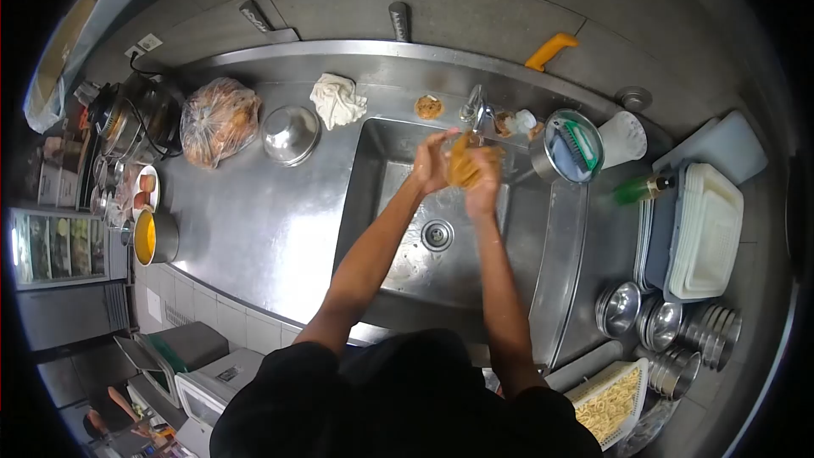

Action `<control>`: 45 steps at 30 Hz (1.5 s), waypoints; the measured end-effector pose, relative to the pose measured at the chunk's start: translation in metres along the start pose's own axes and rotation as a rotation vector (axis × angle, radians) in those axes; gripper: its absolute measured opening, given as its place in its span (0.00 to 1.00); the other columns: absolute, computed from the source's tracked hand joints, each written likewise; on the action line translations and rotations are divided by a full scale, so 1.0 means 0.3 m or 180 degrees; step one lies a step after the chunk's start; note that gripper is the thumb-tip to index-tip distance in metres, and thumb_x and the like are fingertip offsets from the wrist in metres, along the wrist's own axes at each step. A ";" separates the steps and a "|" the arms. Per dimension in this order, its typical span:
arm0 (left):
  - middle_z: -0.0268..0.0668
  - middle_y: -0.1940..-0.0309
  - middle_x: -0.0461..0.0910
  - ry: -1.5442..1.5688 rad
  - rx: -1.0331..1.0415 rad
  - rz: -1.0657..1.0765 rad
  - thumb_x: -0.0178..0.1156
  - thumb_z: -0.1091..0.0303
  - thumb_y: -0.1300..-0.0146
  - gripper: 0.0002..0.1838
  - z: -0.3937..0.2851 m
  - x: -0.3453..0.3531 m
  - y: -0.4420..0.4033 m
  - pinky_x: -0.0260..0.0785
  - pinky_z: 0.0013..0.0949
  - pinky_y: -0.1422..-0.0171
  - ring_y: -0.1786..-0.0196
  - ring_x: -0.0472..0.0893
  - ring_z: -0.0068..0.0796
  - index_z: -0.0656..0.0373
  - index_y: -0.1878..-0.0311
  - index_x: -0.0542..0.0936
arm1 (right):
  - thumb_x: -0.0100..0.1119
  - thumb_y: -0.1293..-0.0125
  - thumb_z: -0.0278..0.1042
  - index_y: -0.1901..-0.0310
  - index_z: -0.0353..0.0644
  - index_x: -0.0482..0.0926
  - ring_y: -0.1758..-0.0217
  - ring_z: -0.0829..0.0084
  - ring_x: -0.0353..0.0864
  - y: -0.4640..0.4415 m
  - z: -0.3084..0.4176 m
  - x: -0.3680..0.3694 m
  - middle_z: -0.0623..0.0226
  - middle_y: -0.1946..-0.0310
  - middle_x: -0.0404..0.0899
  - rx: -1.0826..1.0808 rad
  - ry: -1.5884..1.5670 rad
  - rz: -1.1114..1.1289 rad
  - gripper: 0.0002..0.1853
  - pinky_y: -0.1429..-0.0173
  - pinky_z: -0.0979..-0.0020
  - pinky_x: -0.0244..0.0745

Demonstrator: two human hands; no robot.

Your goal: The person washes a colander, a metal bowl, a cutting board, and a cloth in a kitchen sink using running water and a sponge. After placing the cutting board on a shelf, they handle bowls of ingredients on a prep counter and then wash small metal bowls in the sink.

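Both hands are raised over the steel sink (356, 195), just in front of the faucet (476, 106). My right hand (483, 188) is closed around a yellow-brown, soft-looking thing (462, 163), perhaps a cloth or sponge; its kind is not clear. Close beside it on the left, my left hand (432, 163) has its fingers apart and slightly bent, and seems to hold nothing. Below the hands lies the round drain (437, 235). Behind them, a brown scouring pad (429, 107) rests on the sink's back ledge.
Left on the counter are a white cloth (337, 100), an upturned metal bowl (291, 135) and a plastic bag of food (220, 123). Right stand a metal pot with a green brush (577, 146), a green bottle (640, 190), white trays (708, 229) and stacked bowls (623, 305).
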State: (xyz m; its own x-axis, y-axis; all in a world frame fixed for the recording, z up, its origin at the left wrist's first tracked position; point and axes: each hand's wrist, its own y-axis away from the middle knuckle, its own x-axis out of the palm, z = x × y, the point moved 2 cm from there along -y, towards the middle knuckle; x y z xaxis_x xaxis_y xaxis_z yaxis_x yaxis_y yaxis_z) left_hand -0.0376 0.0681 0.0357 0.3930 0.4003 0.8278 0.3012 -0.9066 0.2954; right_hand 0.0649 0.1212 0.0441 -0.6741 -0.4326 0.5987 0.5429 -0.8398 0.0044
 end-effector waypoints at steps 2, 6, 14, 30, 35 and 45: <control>0.42 0.54 0.79 0.0816 -0.0596 0.0533 0.52 0.47 0.34 0.24 0.037 -0.003 -0.057 0.75 0.36 0.49 0.54 0.80 0.33 0.59 0.49 0.75 | 0.58 0.43 0.44 0.58 0.41 0.76 0.55 0.66 0.78 -0.096 -0.022 -0.077 0.59 0.59 0.79 -0.0108 0.1190 0.1136 0.17 0.45 0.67 0.67; 0.36 0.65 0.78 -0.0288 0.0062 -0.0453 0.48 0.51 0.34 0.18 0.133 0.085 -0.016 0.74 0.34 0.57 0.62 0.80 0.31 0.58 0.59 0.75 | 0.60 0.44 0.51 0.60 0.41 0.70 0.61 0.67 0.74 -0.144 0.041 -0.037 0.53 0.64 0.74 -0.1001 0.3541 0.1781 0.21 0.52 0.65 0.63; 0.39 0.53 0.76 -0.1255 0.0603 -0.0185 0.45 0.47 0.29 0.25 0.163 -0.060 -0.100 0.73 0.32 0.48 0.53 0.78 0.31 0.57 0.42 0.70 | 0.58 0.38 0.37 0.75 0.37 0.70 0.78 0.61 0.72 -0.078 0.084 0.033 0.55 0.81 0.72 -0.1645 0.3340 0.0487 0.14 0.72 0.63 0.66; 0.32 0.70 0.80 -0.2888 0.1977 -0.1024 0.65 0.59 0.40 0.14 -0.021 -0.035 0.133 0.69 0.24 0.61 0.66 0.77 0.18 0.62 0.63 0.80 | 0.66 0.39 0.37 0.66 0.40 0.70 0.69 0.85 0.67 -0.123 0.178 -0.131 0.74 0.71 0.73 0.0516 0.2832 0.1262 0.14 0.66 0.80 0.65; 0.38 0.53 0.79 -0.3435 0.1362 -0.0756 0.59 0.68 0.36 0.11 0.093 0.125 0.122 0.70 0.28 0.46 0.49 0.77 0.25 0.60 0.52 0.77 | 0.62 0.39 0.28 0.65 0.45 0.70 0.69 0.83 0.71 -0.097 0.025 -0.092 0.76 0.71 0.72 0.0213 0.2176 0.0844 0.09 0.67 0.80 0.69; 0.53 0.36 0.65 -0.4416 0.1754 -0.0304 0.77 0.65 0.63 0.58 0.027 -0.048 0.106 0.61 0.41 0.33 0.34 0.68 0.44 0.57 0.28 0.52 | 0.65 0.50 0.13 0.59 0.43 0.65 0.59 0.73 0.79 -0.096 0.124 -0.016 0.64 0.61 0.77 0.1069 0.0713 0.0456 0.21 0.55 0.75 0.75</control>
State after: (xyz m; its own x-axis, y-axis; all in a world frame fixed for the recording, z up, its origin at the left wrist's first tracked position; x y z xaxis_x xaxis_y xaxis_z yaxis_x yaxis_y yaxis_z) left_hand -0.0267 0.0346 0.0292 0.7491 0.5447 -0.3770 0.5297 -0.8343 -0.1529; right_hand 0.0710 0.1597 0.0709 -0.6520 -0.6289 0.4236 0.7470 -0.6285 0.2166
